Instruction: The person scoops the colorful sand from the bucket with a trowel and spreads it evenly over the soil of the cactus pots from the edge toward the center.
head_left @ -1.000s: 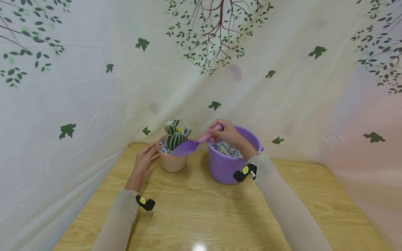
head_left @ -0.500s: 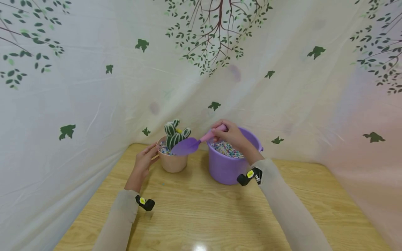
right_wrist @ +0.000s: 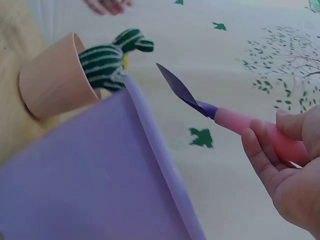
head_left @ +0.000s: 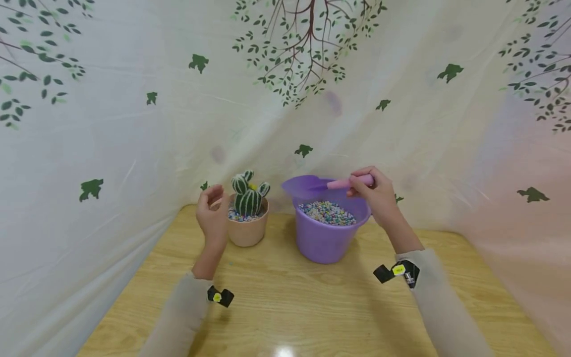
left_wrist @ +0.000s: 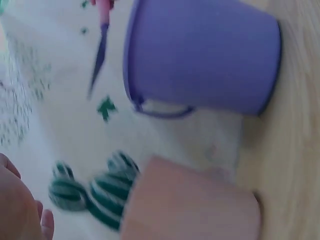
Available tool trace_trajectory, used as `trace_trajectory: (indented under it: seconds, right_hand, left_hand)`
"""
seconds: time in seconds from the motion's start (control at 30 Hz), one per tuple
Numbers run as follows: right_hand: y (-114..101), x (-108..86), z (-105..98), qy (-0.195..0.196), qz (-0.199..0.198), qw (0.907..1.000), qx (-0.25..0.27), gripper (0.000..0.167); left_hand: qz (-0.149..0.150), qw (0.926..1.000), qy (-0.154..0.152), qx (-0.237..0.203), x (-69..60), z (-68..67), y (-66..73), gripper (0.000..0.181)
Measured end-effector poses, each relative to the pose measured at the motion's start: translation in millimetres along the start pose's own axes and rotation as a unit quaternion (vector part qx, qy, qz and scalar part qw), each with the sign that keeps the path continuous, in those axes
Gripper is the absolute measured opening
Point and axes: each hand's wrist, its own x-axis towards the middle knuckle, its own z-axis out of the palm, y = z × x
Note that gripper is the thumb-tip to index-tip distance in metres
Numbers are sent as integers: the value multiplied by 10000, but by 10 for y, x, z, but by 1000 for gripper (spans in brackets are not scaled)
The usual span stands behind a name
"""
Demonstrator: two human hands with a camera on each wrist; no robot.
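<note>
My right hand [head_left: 376, 196] holds a toy trowel by its pink handle [right_wrist: 232, 121]. The trowel's purple blade [head_left: 305, 187] is over the left side of a purple bucket [head_left: 323, 243], pointing left. Small multicoloured beads [head_left: 327, 213] lie inside the bucket. My left hand [head_left: 213, 213] is raised at the left of a peach flowerpot [head_left: 247, 233], its fingers loosely bent and holding nothing. A knitted green cactus [head_left: 248, 201] with white stripes and a yellow flower stands upright in the pot, with beads around its base. In the left wrist view only part of the left hand [left_wrist: 20, 205] shows.
Pot and bucket stand side by side near the back edge of a wooden table [head_left: 285, 302]. A pale curtain [head_left: 250, 124] printed with branches and birds hangs behind and at both sides. The bucket's handle [left_wrist: 165, 112] hangs down its side.
My right hand has moved right with the trowel, bringing the blade from the flowerpot to over the bucket. My left hand has come off the pot's side and risen.
</note>
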Motion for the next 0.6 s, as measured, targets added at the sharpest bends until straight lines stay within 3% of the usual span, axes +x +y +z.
trace_trajectory:
  seconds: [0.07, 0.17, 0.23, 0.33, 0.43, 0.6]
  right_hand:
    - [-15, -69, -130, 116, -150, 9998, -91, 17]
    - [-13, -125, -285, 241, -408, 9978, -471, 16]
    - [5, -135, -357, 227, -595, 9934, -956, 17]
    - [36, -138, -427, 156, -862, 9789, -1846, 18]
    - [49, -122, -452, 97, -1130, 9563, -2695, 15]
    - [35, -72, -459, -8, -1507, 9298, -3357, 7]
  left_hand:
    - [137, 9980, -589, -200, -90, 132, 106, 26]
    - [-164, 9873, -1553, -281, -201, 334, 169, 28]
    - [-606, 9735, -2195, -203, -258, 460, 136, 34]
    - [-1271, 9477, -2928, -64, -334, 618, 12, 44]
    - [-1729, 9296, -3255, -43, -398, 743, -172, 49]
    - [-2037, 9189, -3372, -195, -533, 863, -339, 49]
